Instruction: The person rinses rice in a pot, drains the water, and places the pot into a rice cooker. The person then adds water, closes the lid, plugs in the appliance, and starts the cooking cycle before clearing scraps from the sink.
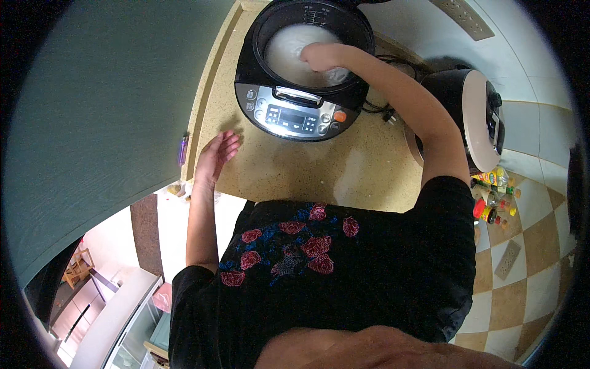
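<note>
A black rice cooker stands uncovered on the speckled stone countertop. Cloudy, whitish water fills the lower part of its dark inner pot. My right hand reaches into that pot, its fingertips dipped in the water; whether they grip anything below the surface is hidden. On the cooker's front is a silver control panel with an orange button. My left hand hovers near the counter's left edge, holding nothing, fingers slightly apart.
To the right sits a second cooker with a beige lid, beside a loose power cord and plug. Several condiment bottles stand beyond it. A purple lighter lies by the left edge, against a green cabinet panel. A socket strip is on the wall.
</note>
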